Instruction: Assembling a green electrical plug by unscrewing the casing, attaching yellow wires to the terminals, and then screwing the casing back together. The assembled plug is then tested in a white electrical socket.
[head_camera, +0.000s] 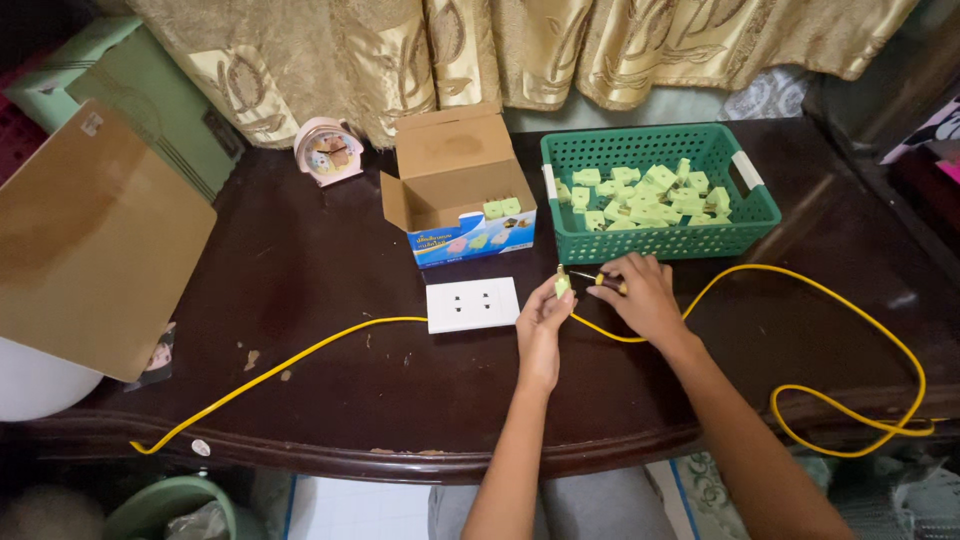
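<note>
At the far left a brown board (95, 240) leans over the edge of the dark wooden bench (300, 280), with a pale green box (150, 110) behind it. A small pink clock (328, 150) stands near the curtain (520, 45). A yellow cable (280, 365) runs from the bench's front left edge toward the middle, passing just below a white double socket plate (472, 304) that lies flat. Behind the plate sits an open cardboard box (458, 190) with a few pale green plugs inside. The left hand (543, 318) pinches a small pale green plug (562, 284) between thumb and fingertips, holding it upright just above the bench. The right hand (640, 295) grips a small screwdriver (598, 280) with a yellow handle, its tip pointed at the plug and close to it. Just behind both hands stands a green plastic basket (655, 243) filled with more pale green plugs. The cable continues under the right wrist and loops widely over the right side of the bench.
</note>
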